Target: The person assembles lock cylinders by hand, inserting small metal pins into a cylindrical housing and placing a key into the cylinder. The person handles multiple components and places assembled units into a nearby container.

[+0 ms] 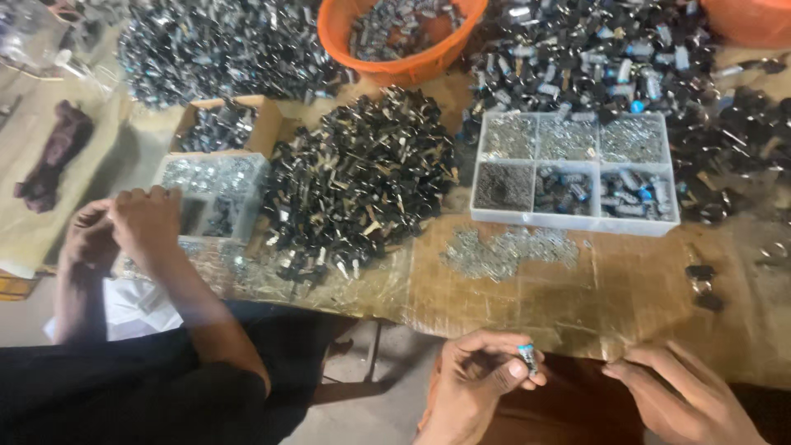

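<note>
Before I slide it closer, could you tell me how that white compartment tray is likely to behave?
The white compartment tray probably slides flat without tipping, being low and wide. Its compartments look well filled with small metal parts, so it may feel heavy. A jolt could spill them, as no lid shows.
</note>
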